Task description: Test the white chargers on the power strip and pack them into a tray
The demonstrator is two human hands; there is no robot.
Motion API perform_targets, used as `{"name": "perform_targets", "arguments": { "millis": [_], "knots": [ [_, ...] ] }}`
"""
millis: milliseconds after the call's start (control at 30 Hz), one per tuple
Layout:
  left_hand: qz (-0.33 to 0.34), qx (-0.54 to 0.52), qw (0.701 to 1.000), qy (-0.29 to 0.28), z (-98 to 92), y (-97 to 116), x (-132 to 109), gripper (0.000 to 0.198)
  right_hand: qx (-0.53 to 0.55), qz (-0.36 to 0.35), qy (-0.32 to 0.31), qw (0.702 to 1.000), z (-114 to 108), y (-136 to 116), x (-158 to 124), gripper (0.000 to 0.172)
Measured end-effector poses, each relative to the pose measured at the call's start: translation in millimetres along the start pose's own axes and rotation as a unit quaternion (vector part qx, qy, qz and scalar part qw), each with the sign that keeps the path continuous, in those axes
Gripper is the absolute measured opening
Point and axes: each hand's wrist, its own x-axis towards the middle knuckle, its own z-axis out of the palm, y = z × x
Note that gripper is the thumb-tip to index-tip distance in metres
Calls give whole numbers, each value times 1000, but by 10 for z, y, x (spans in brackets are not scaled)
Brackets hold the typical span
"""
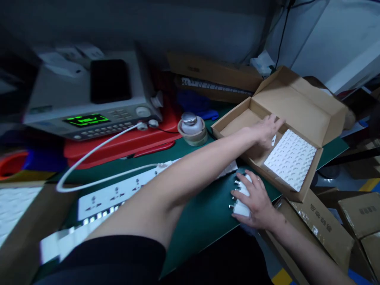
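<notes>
White plug adapters (241, 198) held in right hand (257, 202), fingers curled round bodies. Left hand (265, 132) open, fingers spread, holding nothing visible, inside cardboard box (297, 99), just beside white foam tray (290, 159).

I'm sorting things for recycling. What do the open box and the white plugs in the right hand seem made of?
The box looks like matt brown cardboard, going by its folded flaps and dull, papery surface. The white plugs in the right hand look like smooth moulded plastic, though that's hard to confirm; their prongs look like bright metal.
</notes>
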Motion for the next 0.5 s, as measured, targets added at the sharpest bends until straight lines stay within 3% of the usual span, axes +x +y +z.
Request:
{"name": "perform_targets", "arguments": {
  "millis": [100,167,233,300,367,433,500],
  "knots": [
    [-2,16,999,28,-281,243,-677,109,5,-20,-28,999,-115,25,-27,71],
    [3,39,999,3,-429,515,-1253,108,13,-38,-31,999,-179,55,-60,77],
    [-12,82,995,-48,-450,812,-1845,101,18,-54,-17,998,-208,87,-90,73],
    [-50,140,985,-93,-310,1059,-2379,101,12,-65,-5,998,-200,113,-107,64],
    [-90,180,970,-133,-47,1199,-2804,102,-5,-77,-1,997,-167,133,-109,57],
    [-120,192,962,-150,256,1209,-3106,100,-22,-87,7,996,-129,153,-100,53],
    [-130,168,969,-125,529,1109,-3307,98,-28,-99,25,994,-109,170,-79,53]
  ]
}}
